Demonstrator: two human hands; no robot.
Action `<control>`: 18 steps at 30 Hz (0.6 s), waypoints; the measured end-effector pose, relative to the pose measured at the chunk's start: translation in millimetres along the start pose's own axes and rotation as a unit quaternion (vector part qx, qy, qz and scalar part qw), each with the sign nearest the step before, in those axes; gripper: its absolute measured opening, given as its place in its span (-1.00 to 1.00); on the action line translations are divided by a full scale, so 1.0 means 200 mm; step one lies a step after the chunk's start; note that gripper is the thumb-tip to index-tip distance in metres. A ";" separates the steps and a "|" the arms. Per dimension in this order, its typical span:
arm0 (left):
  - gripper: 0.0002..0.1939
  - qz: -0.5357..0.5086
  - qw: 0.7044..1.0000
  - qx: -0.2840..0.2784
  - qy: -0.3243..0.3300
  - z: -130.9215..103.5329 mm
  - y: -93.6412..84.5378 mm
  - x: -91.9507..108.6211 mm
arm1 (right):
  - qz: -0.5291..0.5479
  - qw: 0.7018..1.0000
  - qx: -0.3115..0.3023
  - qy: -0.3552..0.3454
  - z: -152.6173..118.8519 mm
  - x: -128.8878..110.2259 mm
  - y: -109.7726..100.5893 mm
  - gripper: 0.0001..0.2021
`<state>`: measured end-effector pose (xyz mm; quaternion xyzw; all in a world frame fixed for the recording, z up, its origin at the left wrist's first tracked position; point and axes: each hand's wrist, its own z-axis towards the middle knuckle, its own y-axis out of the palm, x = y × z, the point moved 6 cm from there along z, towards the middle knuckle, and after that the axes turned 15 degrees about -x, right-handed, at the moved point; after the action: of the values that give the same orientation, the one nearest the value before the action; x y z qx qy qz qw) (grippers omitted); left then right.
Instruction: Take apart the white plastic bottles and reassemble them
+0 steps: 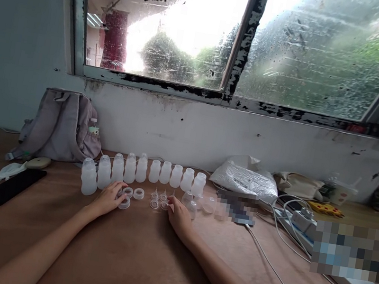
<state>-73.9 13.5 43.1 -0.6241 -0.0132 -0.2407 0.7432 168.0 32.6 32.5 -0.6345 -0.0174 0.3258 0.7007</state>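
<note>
My left hand [108, 199] rests on the table with thumb and fingers curled around a translucent screw ring [119, 193]. More rings [138, 194] lie just right of it. My right hand [180, 217] has its fingertips closed at a clear bottle teat [164, 205] in a small group of teats [154, 203]; the fingers partly hide it. Behind the hands, frosted baby bottles stand upright in a curved row. Those on the left, like this capped bottle [89, 177], wear domed tops; those on the right, like this open bottle [187, 178], have none. Clear domed caps [208, 205] sit right of my right hand.
A grey backpack [60, 126] leans by the wall, with a black phone-like slab [8, 188] before it. At right are a silvery plastic bag [246, 177], a phone [241, 212] on a white cable [270, 265], and a power strip [300, 229] with chargers.
</note>
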 end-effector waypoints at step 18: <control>-0.73 0.049 0.997 0.058 0.033 -0.02 0.00 0.08 | -0.057 0.996 0.066 -0.026 -0.04 -0.11 -0.10 -0.72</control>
<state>-59.9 4.9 47.9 -0.5719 0.0281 -0.2234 0.7888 163.2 14.8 56.8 -0.5759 -0.0502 0.3020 0.7580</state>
